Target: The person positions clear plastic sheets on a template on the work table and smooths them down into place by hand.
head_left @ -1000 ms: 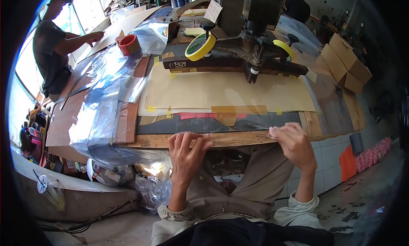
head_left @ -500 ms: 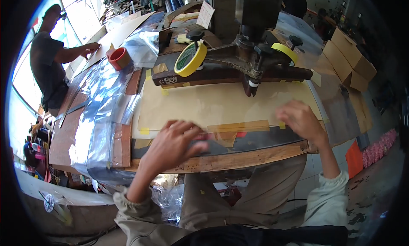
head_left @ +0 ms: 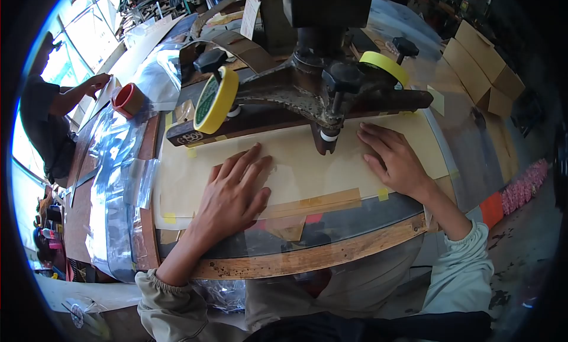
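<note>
A wide cream sheet (head_left: 296, 155) lies on the dark work surface in front of me, under a heavy metal press (head_left: 307, 84). My left hand (head_left: 234, 191) rests on the sheet's left half, fingers spread and pointing away from me. On the right half lies my right hand (head_left: 393, 158), its fingers stretched toward the press bar (head_left: 378, 102). Neither hand grips anything. Strips of brown tape (head_left: 313, 204) and small yellow tape pieces (head_left: 383, 194) mark the sheet's near edge. Rolls of yellow tape (head_left: 216, 100) hang on the press knobs at both sides.
To the left are clear plastic film (head_left: 112, 194) and a red tape roll (head_left: 127, 100). Another person (head_left: 50, 111) stands beyond, handling a board. An open cardboard box (head_left: 482, 70) is at the right. A wooden strip (head_left: 313, 253) edges the table nearest me.
Both hands, raised and blurred before, have moved forward and down onto the cream sheet. My view has shifted, so the press and table appear closer and more to the left.
</note>
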